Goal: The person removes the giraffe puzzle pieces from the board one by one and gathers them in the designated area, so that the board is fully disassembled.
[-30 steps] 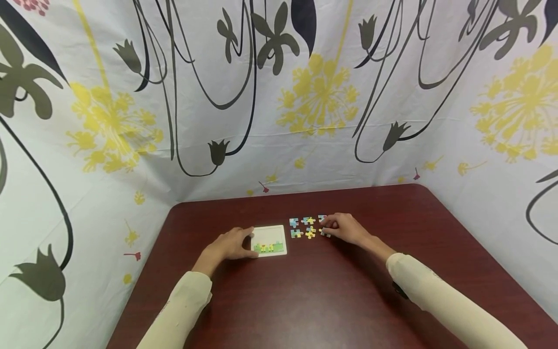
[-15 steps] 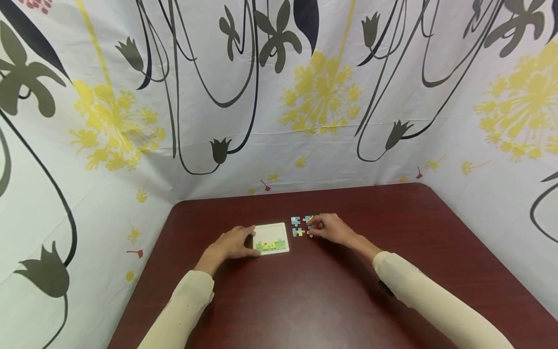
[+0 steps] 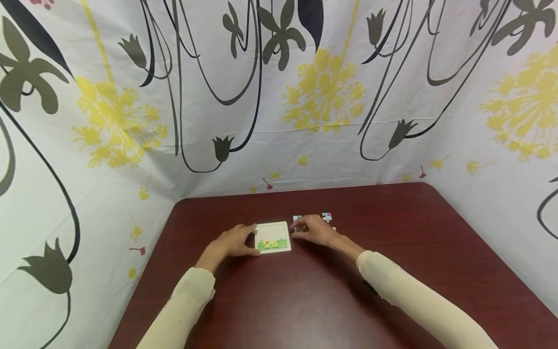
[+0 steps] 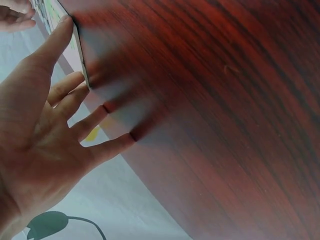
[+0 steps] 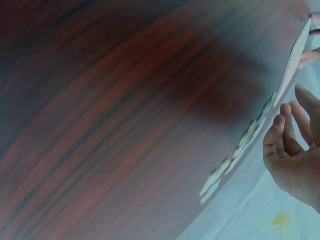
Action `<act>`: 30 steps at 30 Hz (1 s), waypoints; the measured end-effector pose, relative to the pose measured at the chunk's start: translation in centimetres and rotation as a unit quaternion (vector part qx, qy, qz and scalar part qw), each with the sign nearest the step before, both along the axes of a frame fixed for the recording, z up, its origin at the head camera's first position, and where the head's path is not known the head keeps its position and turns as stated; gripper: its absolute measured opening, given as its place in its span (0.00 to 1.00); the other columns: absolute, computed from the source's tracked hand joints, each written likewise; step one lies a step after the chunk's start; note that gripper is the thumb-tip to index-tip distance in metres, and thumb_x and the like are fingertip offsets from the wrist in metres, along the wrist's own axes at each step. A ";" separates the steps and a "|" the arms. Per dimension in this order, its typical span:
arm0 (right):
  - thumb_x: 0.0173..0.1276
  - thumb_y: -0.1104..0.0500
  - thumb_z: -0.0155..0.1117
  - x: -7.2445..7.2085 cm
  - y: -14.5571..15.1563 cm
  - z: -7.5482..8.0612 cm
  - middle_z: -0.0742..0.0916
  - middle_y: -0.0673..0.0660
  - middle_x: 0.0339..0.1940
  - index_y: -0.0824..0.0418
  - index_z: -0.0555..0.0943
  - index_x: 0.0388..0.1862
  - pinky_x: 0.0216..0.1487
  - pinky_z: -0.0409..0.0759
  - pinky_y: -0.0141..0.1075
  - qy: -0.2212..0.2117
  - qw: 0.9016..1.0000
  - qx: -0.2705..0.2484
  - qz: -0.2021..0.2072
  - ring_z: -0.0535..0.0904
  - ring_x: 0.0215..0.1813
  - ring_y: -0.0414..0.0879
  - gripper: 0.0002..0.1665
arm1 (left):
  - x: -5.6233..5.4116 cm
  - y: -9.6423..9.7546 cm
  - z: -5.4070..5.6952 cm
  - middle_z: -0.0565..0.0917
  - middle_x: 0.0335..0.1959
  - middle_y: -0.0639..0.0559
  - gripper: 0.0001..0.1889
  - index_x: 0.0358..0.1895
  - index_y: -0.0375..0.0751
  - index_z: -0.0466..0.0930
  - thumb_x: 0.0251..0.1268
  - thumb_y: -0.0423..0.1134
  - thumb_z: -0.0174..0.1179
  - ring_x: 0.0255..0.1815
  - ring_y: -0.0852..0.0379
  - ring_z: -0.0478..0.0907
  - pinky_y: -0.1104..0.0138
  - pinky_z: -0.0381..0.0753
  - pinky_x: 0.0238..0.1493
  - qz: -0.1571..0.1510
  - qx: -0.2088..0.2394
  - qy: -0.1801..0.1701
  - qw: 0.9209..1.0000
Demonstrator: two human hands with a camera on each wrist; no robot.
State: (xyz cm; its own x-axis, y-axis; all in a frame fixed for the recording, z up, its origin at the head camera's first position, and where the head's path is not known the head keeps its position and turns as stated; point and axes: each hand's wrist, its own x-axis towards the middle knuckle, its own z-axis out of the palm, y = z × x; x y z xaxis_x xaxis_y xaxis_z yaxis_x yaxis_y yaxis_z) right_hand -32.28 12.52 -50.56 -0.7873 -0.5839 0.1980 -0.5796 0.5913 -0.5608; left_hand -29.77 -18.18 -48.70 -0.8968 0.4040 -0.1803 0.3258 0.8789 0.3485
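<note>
My left hand point(image 3: 234, 242) holds a white puzzle tray point(image 3: 272, 229) at its left side, thumb at the near corner and forefinger at the far one. Green and yellow picture pieces fill the tray's lower part; the upper part is plain white. In the left wrist view, the thumb touches the tray's edge while the outer fingers point(image 4: 117, 146) stretch onto the tabletop. Just right of the tray, my right hand point(image 3: 316, 230) hovers over loose jigsaw pieces point(image 3: 326, 216), hiding most of them. Its fingers are loosely bent, with nothing seen between them in the right wrist view.
The dark red wooden table point(image 3: 279, 300) has rounded far corners. A white cloth point(image 3: 209, 116) printed with flowers hangs behind it and on both sides. In the right wrist view the flat pieces point(image 5: 242, 147) lie in a line leading to the tray.
My right hand has moved left across the jigsaw pieces, from the right column to beside the tray. The left hand stays at the tray. The head view has shifted slightly.
</note>
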 end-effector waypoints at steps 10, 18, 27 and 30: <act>0.70 0.59 0.74 0.3 -3.1 -0.1 0.90 0.49 0.35 0.62 0.89 0.51 0.39 0.82 0.33 0.005 1.000 -0.004 0.028 0.84 0.35 0.39 0.13 | 0.3 0.0 0.1 0.71 0.75 0.43 0.47 0.80 0.49 0.66 0.60 0.61 0.73 0.77 0.42 0.64 0.39 0.68 0.69 -0.004 0.002 0.001 1.000; 0.68 0.59 0.76 0.7 -5.4 -0.5 0.92 0.54 0.43 0.63 0.90 0.50 0.45 0.84 0.34 0.003 0.999 -0.009 0.045 0.88 0.42 0.42 0.14 | 0.3 0.1 0.2 0.71 0.75 0.43 0.47 0.80 0.49 0.66 0.60 0.63 0.73 0.77 0.43 0.64 0.39 0.68 0.70 -0.001 -0.005 -0.003 1.000; 0.68 0.61 0.75 1.1 -7.4 -0.5 0.91 0.55 0.45 0.62 0.90 0.49 0.44 0.84 0.32 0.013 0.998 0.024 0.063 0.87 0.43 0.44 0.12 | 0.5 0.0 0.5 0.71 0.74 0.41 0.48 0.81 0.48 0.63 0.61 0.62 0.73 0.76 0.42 0.66 0.39 0.69 0.68 -0.002 -0.008 -0.002 1.000; 0.68 0.62 0.74 1.1 -7.7 -0.5 0.90 0.55 0.46 0.63 0.90 0.50 0.44 0.84 0.32 0.007 0.998 0.024 0.065 0.87 0.43 0.45 0.12 | 0.5 0.0 0.4 0.72 0.73 0.42 0.48 0.81 0.48 0.64 0.61 0.62 0.73 0.76 0.42 0.66 0.39 0.70 0.68 -0.002 -0.005 -0.001 1.000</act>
State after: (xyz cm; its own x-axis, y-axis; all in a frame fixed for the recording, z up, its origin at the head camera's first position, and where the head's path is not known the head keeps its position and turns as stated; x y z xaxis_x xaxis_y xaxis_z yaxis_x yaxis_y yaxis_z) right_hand -31.17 4.80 -51.09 -0.7012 -0.6906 0.1772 -0.6608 0.5361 -0.5253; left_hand -29.31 -18.21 -48.28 -0.8947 0.4063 -0.1857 0.3296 0.8810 0.3393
